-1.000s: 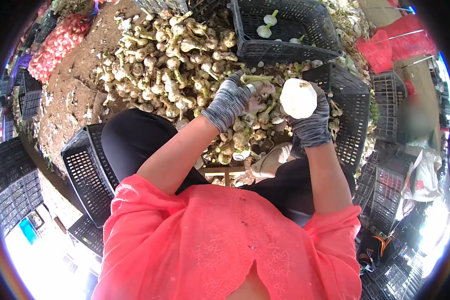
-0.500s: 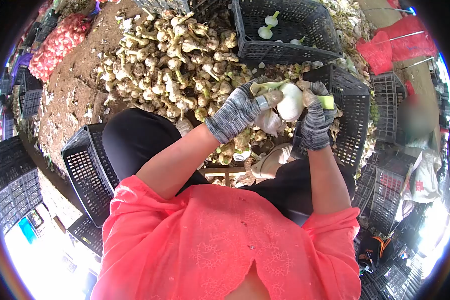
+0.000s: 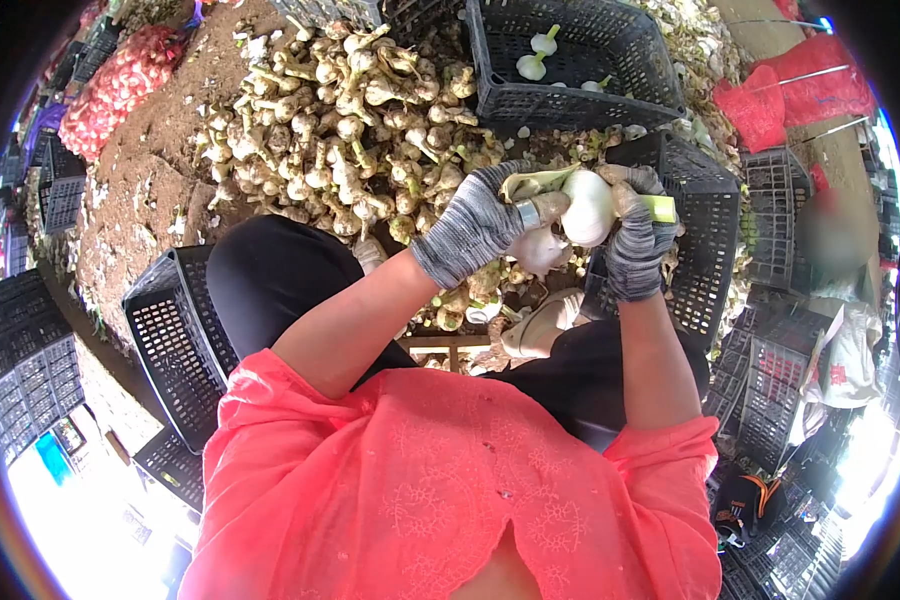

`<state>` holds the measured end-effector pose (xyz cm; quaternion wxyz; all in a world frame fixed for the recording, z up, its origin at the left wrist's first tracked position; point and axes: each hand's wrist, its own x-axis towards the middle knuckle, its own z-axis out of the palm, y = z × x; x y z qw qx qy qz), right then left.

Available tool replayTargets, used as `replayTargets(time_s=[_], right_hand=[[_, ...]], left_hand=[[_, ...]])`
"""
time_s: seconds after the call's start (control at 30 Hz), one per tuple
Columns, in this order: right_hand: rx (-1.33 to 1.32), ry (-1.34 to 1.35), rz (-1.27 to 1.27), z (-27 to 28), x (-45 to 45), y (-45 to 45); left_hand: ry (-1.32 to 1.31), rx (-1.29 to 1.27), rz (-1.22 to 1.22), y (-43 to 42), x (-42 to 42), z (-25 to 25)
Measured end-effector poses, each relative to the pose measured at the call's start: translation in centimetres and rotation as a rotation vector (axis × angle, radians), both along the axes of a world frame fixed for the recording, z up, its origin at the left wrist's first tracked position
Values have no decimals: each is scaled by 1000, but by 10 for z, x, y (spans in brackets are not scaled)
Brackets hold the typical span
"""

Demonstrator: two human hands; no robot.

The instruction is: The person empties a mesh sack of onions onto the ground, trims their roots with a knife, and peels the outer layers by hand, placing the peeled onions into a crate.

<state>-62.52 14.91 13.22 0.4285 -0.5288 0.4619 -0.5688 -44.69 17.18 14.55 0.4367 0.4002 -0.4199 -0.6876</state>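
Note:
A white garlic bulb (image 3: 588, 208) is held between my two gloved hands above the heap. My left hand (image 3: 490, 215), in a grey striped glove with bare fingertips and a metal band (image 3: 528, 213) at the thumb, is closed at the bulb's left side. Strips of loose garlic skin (image 3: 535, 183) lie along its fingers. Closed around the bulb's right side is my right hand (image 3: 635, 230), gloved alike. A pale green piece (image 3: 660, 208), apparently the cut stem, sticks out beyond it. Just below, another whitish garlic bulb (image 3: 540, 250) shows, partly hidden.
Unpeeled garlic (image 3: 340, 130) is heaped on the soil ahead. A black crate (image 3: 580, 105) at the front holds a few peeled bulbs. Another black crate (image 3: 700, 250) stands by my right knee, and one more (image 3: 175, 320) at my left. Red mesh sacks (image 3: 805, 85) lie at right.
Both hands and the bulb have shifted slightly right. The skin at my left fingers now reaches further along the bulb's upper left side.

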Motion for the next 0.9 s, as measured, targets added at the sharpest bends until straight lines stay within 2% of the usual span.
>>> replayTargets(time_s=[0.03,0.13,0.17,0.27,0.3,0.37,0.4,0.43,0.47,0.5,0.53,0.6,0.67,0.7,0.73,0.77,0.83,0.9], right_hand=[[36,-17,-12,0,0,1],[161,-12,-33,-5,-1,4],[212,27,-31,-11,-1,4],[474,196,-79,-19,-1,0],[612,268,-99,-21,-5,-7],[829,399,-190,-23,-6,-15],[814,388,-188,-36,-16,-24],[866,261,-270,-10,-6,-29],[711,37,-217,-13,-16,-37],[517,-320,15,4,-15,-45],[406,-383,100,22,-9,-44],[430,-270,249,43,4,-34],[-169,626,688,17,9,-24],[-41,736,775,12,16,-9],[91,845,860,15,32,7],[100,980,833,9,33,8],[126,1248,769,-12,33,11],[93,1552,712,-27,16,-3]], left_hand=[[-64,-31,-49,-3,0,-4],[33,37,37,1,4,-6],[-120,94,54,0,2,-12],[-339,22,-3,1,-7,-36],[-347,100,-65,8,-12,-41],[-684,43,-428,20,-16,-44],[-834,-204,-509,34,-23,-55],[-909,-227,-624,46,-31,-53],[-815,-130,-693,58,-38,-66],[-663,88,-663,67,-46,-78],[-507,299,-622,74,-51,-91],[-236,-125,-387,82,-52,-153],[73,544,-217,58,-41,-131],[145,422,-243,47,-43,-168],[244,414,-247,40,-43,-177],[343,409,-254,30,-39,-164],[596,628,-224,16,-29,-126],[422,589,-365,0,-20,-125]])
